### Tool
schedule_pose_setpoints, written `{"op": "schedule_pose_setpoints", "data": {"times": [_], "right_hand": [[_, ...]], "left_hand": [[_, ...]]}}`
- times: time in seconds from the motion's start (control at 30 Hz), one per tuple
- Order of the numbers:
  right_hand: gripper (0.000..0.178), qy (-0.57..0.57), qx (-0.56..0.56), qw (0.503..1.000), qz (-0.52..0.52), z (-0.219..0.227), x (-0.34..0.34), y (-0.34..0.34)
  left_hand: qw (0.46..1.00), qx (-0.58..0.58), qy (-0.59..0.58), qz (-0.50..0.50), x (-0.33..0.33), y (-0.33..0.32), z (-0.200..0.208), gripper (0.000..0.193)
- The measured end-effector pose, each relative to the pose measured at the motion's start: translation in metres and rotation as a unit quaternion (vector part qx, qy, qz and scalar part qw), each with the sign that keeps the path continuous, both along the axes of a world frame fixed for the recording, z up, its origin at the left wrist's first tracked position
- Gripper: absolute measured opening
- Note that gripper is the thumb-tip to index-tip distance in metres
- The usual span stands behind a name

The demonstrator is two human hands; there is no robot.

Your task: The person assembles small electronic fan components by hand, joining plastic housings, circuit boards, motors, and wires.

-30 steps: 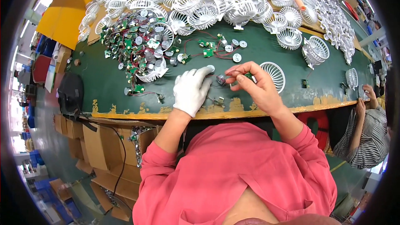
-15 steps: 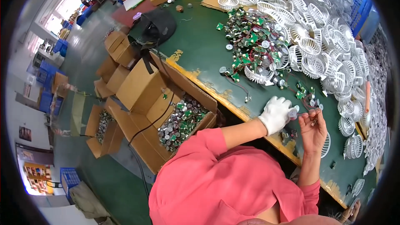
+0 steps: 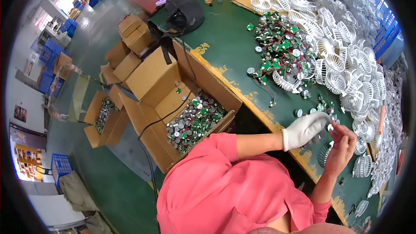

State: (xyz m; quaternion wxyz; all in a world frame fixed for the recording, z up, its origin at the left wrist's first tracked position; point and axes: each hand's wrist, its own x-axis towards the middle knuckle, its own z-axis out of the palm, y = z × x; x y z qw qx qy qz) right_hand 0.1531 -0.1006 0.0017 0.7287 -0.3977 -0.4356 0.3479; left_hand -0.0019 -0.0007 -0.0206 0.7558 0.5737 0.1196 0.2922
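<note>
My left hand (image 3: 305,131), in a white glove, reaches over the table edge with its fingers bent together toward the right; their tips are blurred by motion. Facing it, my bare right hand (image 3: 341,148) is closed in a pinch. A small pale round piece (image 3: 330,127) shows between the two hands; which hand grips it, I cannot tell. Just beyond the fingertips lie a few green circuit boards (image 3: 323,104) with wires and round metal parts. A white ribbed plastic cage (image 3: 325,152) stands beside my right wrist, partly hidden.
A heap of wired circuit boards (image 3: 281,50) lies farther back, beside a large pile of white ribbed cages (image 3: 336,60). Left of the worn table edge, an open cardboard box (image 3: 149,147) holds more boards and round parts. A dark cap (image 3: 186,15) rests near the far corner.
My gloved left hand has moved right, its fingers now extended toward the right hand's fingertips. The right hand has turned and closed more tightly. The whole view has shifted slightly.
</note>
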Motion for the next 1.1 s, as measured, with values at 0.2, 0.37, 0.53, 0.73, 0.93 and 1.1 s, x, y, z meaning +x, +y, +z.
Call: {"op": "schedule_pose_setpoints", "data": {"times": [0.2,0.37,0.53,0.73,0.93,1.1], "right_hand": [[0.014,-0.507,0.030,0.859,-0.066,-0.002,-0.052,-0.024],[0.019,-0.613,0.050,0.784,-0.086,0.000,-0.067,-0.036],[0.023,-0.653,0.045,0.744,-0.135,-0.009,-0.070,-0.057],[0.074,-0.454,0.002,0.888,-0.073,-0.055,-0.042,-0.076],[0.085,-0.728,-0.170,0.639,-0.182,-0.089,-0.045,-0.062],[0.071,-0.767,-0.152,0.575,-0.242,-0.117,-0.020,-0.053]], "left_hand": [[0.975,-0.187,-0.122,-0.001,0.021,-0.010,-0.025,0.041],[0.961,-0.224,-0.164,-0.006,0.018,-0.020,-0.016,0.027],[0.963,-0.200,-0.181,0.003,0.001,-0.025,-0.004,0.025],[0.955,-0.162,-0.248,0.018,-0.005,-0.025,-0.004,0.025],[0.953,-0.125,-0.273,0.033,-0.031,-0.027,0.006,0.024],[0.960,-0.077,-0.268,0.013,-0.037,-0.041,0.008,0.025]]}}
